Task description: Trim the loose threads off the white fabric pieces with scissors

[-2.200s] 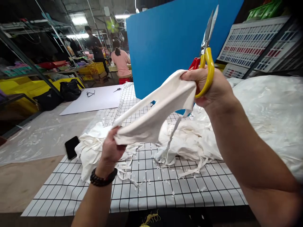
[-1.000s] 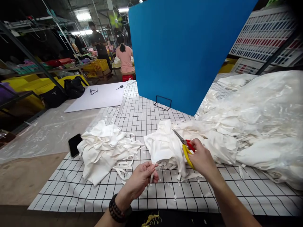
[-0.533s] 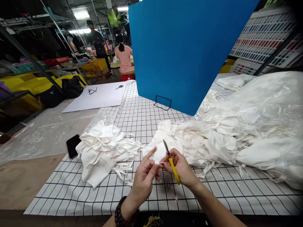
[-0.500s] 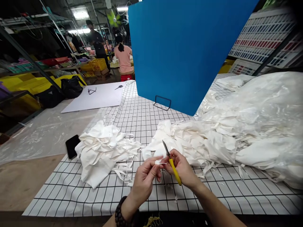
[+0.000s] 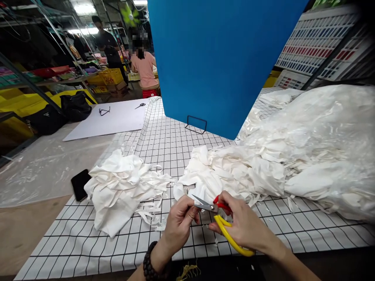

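Scissors (image 5: 216, 216): short steel blades parted, one red and one yellow handle, in right hand (image 5: 244, 226) grip; left hand (image 5: 178, 224) fingers pinched at blade tips, contents unclear. No readable writing.

You have two hands at work, the left hand (image 5: 178, 224) and the right hand (image 5: 244, 226), and one pair of scissors (image 5: 218, 218). Before you lie two cloth heaps (image 5: 123, 187) (image 5: 263, 164), one phone (image 5: 78, 183), one blue board (image 5: 216, 58). Two people (image 5: 143, 68) stand beyond.
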`<state>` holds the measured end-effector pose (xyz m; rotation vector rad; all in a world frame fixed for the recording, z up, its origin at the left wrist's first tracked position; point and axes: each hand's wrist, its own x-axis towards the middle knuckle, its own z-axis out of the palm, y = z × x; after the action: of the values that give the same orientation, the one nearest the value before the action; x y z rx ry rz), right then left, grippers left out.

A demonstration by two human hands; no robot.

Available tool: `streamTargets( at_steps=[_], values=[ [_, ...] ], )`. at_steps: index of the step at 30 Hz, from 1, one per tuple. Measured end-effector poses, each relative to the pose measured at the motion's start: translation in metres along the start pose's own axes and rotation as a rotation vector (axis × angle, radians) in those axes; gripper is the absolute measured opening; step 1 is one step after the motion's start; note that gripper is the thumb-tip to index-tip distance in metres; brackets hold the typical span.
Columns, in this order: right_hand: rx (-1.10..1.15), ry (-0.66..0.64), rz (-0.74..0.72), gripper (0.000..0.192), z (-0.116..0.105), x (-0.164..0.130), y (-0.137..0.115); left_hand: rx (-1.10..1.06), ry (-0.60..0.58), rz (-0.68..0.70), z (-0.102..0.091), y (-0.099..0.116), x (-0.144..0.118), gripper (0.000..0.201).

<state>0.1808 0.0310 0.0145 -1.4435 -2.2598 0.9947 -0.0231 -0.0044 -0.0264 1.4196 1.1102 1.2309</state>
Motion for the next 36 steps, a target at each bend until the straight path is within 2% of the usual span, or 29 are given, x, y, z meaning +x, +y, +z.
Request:
streamTargets(
  at_steps=[13,24,36],
  values=[
    [-0.071,0.007,-0.01,0.04,0.0,0.0,-0.008,0.05,-0.039,0.004,-0.001,0.002,-0.003,0.02],
    [-0.114,0.026,-0.018,0.031,0.004,-0.004,-0.002,-0.084,-0.065,-0.044,0.001,0.006,-0.003,0.021],
    [-0.102,0.004,-0.043,0.034,0.004,-0.001,0.002,-0.182,-0.098,-0.114,-0.001,-0.001,-0.006,0.021]
  ],
)
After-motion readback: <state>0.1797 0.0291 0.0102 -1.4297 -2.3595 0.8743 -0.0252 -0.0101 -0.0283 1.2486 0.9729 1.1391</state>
